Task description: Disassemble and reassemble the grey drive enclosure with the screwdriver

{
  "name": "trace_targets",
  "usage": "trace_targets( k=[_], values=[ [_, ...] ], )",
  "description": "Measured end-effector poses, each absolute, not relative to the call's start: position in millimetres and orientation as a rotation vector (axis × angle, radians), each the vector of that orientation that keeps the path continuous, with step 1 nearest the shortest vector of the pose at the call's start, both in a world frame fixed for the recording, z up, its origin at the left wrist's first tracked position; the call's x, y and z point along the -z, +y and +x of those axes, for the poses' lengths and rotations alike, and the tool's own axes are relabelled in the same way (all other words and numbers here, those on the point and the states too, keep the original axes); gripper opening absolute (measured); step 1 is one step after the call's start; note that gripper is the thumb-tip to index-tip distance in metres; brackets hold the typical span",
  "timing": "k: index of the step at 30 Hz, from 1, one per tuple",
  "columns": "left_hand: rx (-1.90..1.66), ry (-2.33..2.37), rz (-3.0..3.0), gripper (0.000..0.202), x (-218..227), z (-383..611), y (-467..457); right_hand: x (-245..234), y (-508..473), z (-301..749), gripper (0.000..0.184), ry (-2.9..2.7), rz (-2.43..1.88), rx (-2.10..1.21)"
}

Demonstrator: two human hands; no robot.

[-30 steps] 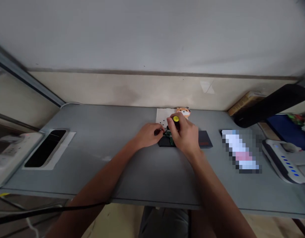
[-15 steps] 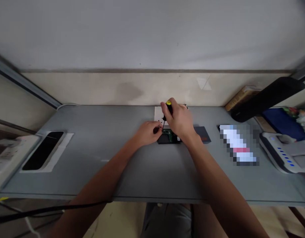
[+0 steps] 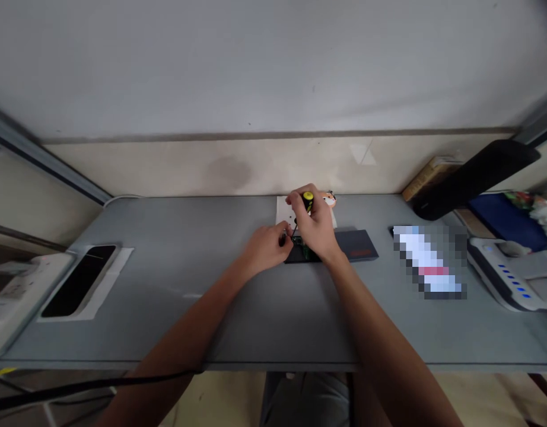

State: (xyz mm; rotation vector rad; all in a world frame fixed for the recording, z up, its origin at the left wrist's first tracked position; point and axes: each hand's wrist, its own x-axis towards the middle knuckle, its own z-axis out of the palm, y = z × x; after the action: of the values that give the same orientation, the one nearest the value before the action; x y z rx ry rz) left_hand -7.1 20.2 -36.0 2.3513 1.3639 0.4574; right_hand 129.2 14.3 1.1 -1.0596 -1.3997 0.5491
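My right hand [image 3: 318,228] is wrapped around a screwdriver [image 3: 308,201] with a black and yellow handle. Its thin shaft slants down to a green circuit board [image 3: 305,252] in an open black casing [image 3: 295,258]. My left hand [image 3: 268,246] rests at the casing's left end, thumb and finger pinched close to the screwdriver's tip. Something dark shows between those fingers, too small to make out. The right hand covers part of the board, and a dark flat box [image 3: 357,245] lies just to its right.
Behind my hands lie a white dotted sheet [image 3: 283,209] and an orange-and-white animal figure [image 3: 330,199]. A phone [image 3: 80,281] lies left on white paper; a lit, blurred screen [image 3: 427,261] lies right. Farther right are a black cylinder [image 3: 473,178] and a white device [image 3: 500,276].
My right hand and the screwdriver have tilted slightly, the handle's top leaning more to the right. More of the dark box and the animal figure shows. The view has shifted a little.
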Motion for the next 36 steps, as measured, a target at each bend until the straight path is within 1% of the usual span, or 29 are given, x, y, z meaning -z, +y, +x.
trace_targets(
  k=[2, 5, 10, 14, 22, 27, 31, 36],
  values=[
    [-0.451, 1.374, 2.344, 0.014, 35.3, -4.9, 18.4, 0.6, 16.0, 129.1, 0.025, -1.308, -0.96, -0.692],
    [-0.478, 1.371, 2.34, 0.014, 35.8, -2.3, 16.6, 2.3, 17.9, 129.0, 0.034, -1.246, -0.873, -0.806],
    [-0.465, 1.444, 2.355, 0.009, 34.1, 0.8, 13.5, 3.6, 19.8, 129.3, 0.046, -1.216, -0.876, -0.83],
    [-0.434, 1.452, 2.363, 0.01, 30.1, 1.4, 11.3, 4.8, 21.0, 131.7, 0.052, -1.167, -0.867, -0.834],
    [-0.459, 1.416, 2.358, 0.01, 33.6, -0.3, 12.8, 8.0, 18.9, 135.2, 0.048, -1.179, -0.828, -0.864],
    [-0.454, 1.403, 2.339, 0.01, 36.7, -1.6, 13.5, 6.4, 17.7, 134.0, 0.048, -1.18, -0.835, -0.878],
    [-0.454, 1.391, 2.298, 0.01, 33.3, -2.8, 14.9, 3.4, 17.2, 137.5, 0.051, -1.081, -0.795, -0.892],
    [-0.49, 1.343, 2.264, 0.013, 27.3, -4.4, 16.6, 0.6, 16.3, 143.4, 0.05, -0.922, -0.654, -1.0]
  ],
)
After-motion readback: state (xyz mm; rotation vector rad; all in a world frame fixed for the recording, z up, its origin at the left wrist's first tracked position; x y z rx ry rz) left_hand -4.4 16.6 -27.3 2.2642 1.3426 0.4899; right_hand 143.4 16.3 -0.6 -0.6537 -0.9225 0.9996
